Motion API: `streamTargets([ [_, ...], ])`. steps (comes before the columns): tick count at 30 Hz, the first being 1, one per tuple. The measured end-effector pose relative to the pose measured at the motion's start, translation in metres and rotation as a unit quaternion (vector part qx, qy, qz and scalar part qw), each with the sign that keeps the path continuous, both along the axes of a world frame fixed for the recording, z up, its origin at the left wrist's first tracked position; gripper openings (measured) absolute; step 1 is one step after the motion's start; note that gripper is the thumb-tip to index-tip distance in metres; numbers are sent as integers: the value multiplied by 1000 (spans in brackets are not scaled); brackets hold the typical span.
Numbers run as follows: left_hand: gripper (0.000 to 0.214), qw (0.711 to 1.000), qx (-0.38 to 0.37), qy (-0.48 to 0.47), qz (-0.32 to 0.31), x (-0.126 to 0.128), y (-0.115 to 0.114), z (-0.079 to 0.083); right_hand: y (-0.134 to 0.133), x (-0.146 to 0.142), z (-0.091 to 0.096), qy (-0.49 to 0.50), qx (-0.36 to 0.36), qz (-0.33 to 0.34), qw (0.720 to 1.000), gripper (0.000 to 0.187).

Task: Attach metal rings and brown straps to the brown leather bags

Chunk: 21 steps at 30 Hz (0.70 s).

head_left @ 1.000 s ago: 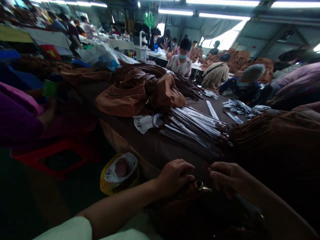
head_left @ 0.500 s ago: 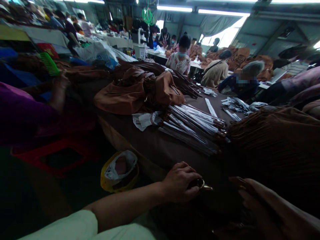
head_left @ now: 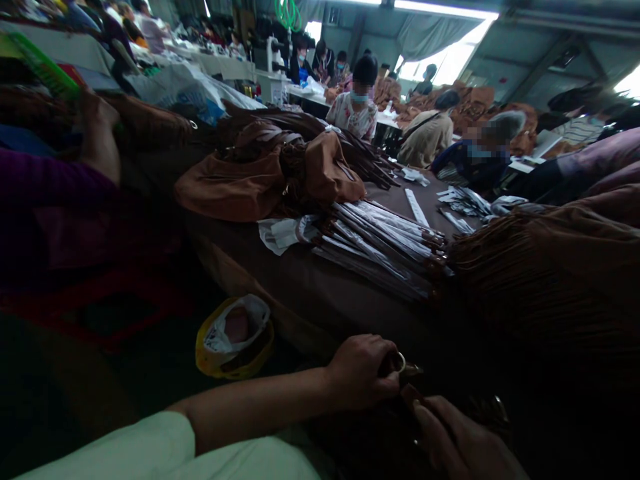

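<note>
Near the front of the brown-covered table, my left hand (head_left: 363,371) is closed on a gold-coloured metal ring (head_left: 401,363) with a small metal clasp piece. My right hand (head_left: 460,433) pinches a brown strap (head_left: 411,395), whose end lies just below and right of the ring, close to my left fingers. Whether strap and ring touch, I cannot tell. Beneath both hands is dark brown material, mostly lost in shadow, with small metal glints.
Brown bags (head_left: 235,187) and a bundle of partly white-wrapped straps (head_left: 380,243) lie ahead. Fringed brown material (head_left: 565,247) is heaped at right. A lined yellow bin (head_left: 201,357) stands at lower left. At far left, a co-worker's hand (head_left: 97,117) holds a green brush (head_left: 45,63).
My right hand has moved left with the strap, up to my left hand, which stays on the ring. The co-worker's green brush has moved up and left.
</note>
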<state>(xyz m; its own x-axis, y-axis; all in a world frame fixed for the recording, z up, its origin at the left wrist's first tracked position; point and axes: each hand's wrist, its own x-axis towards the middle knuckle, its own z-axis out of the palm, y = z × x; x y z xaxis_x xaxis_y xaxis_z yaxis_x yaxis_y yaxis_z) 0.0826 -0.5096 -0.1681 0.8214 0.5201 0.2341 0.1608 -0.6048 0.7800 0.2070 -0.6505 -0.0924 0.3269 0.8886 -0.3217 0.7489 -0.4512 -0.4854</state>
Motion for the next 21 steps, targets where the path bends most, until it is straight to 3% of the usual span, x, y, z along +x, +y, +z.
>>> streamTargets([
  [8,15,998,-59,-26,-19,-3,4,1,9,8,-14,165,-47,-66,983,46],
  [15,22,996,-90,-9,-26,-4,4,-2,20,11,-17,159,-17,-27,987,40],
  [21,22,995,-96,-12,-30,-4,4,-2,19,13,-19,175,-3,-56,983,42],
])
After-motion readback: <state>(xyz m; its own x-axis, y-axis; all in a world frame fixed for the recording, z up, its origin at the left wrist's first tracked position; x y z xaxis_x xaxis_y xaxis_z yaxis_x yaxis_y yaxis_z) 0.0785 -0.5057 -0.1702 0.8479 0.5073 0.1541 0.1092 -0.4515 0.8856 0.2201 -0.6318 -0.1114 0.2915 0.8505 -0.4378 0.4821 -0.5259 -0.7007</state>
